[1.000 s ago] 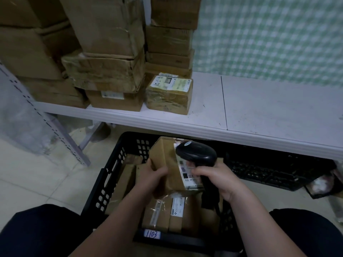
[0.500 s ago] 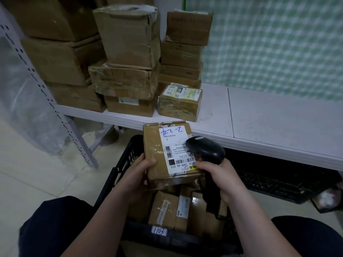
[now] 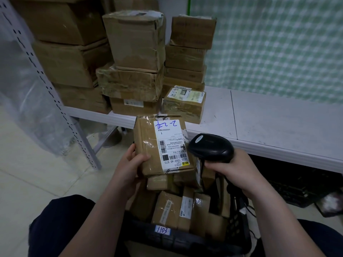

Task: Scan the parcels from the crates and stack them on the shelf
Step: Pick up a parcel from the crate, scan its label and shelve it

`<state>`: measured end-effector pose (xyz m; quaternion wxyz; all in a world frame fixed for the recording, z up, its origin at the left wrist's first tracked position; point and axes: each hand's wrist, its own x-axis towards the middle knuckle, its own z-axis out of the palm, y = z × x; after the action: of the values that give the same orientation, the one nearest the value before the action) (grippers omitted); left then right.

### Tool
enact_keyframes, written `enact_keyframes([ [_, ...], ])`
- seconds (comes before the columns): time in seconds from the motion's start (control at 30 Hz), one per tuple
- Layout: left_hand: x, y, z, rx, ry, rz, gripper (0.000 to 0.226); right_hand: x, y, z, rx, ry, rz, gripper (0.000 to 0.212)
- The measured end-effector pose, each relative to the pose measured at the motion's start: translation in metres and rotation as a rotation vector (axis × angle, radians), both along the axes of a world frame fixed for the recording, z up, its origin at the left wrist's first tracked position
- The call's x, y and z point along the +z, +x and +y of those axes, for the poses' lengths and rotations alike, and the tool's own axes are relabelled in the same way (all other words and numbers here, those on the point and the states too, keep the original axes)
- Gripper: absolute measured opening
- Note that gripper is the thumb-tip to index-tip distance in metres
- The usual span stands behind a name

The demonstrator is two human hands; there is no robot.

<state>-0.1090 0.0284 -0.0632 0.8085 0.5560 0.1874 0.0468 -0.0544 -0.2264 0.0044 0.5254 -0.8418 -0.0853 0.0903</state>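
Note:
My left hand [image 3: 130, 165] grips a brown cardboard parcel [image 3: 146, 145] by its left side, held above the black crate [image 3: 185, 238]. The parcel's white label with blue handwriting and barcodes faces up. My right hand [image 3: 233, 169] is closed on the handle of a black barcode scanner [image 3: 210, 147], whose head sits just right of the label. Several more taped parcels [image 3: 178, 208] lie in the crate below. The white shelf [image 3: 269, 115] stretches ahead, with a small parcel [image 3: 185, 102] at its front edge.
Tall stacks of cardboard boxes [image 3: 133, 58] fill the shelf's left part. A perforated metal upright [image 3: 55, 102] stands at the left, wrapped in plastic film. Another black crate [image 3: 297, 184] sits under the shelf at right. The scanner cable [image 3: 241, 201] trails over the crate's right rim.
My left hand has lifted the parcel out of the crate and turned its label upward. The scanner has moved from over the parcel to its right side.

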Motion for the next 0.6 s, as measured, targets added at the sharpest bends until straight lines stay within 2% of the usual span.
enact_keyframes([
  [0.17, 0.0, 0.0, 0.0, 0.125, -0.029, -0.041, 0.066, -0.008, -0.006, 0.008, 0.029, 0.0, 0.16, 0.013],
  [0.27, 0.002, -0.002, 0.0, 0.172, -0.016, -0.055, 0.068, -0.01, -0.008, 0.013, 0.022, 0.062, 0.241, 0.015],
  [0.6, 0.005, -0.007, -0.001, 0.229, 0.012, -0.045, 0.072, -0.012, -0.007, 0.02, 0.048, 0.092, 0.262, 0.016],
])
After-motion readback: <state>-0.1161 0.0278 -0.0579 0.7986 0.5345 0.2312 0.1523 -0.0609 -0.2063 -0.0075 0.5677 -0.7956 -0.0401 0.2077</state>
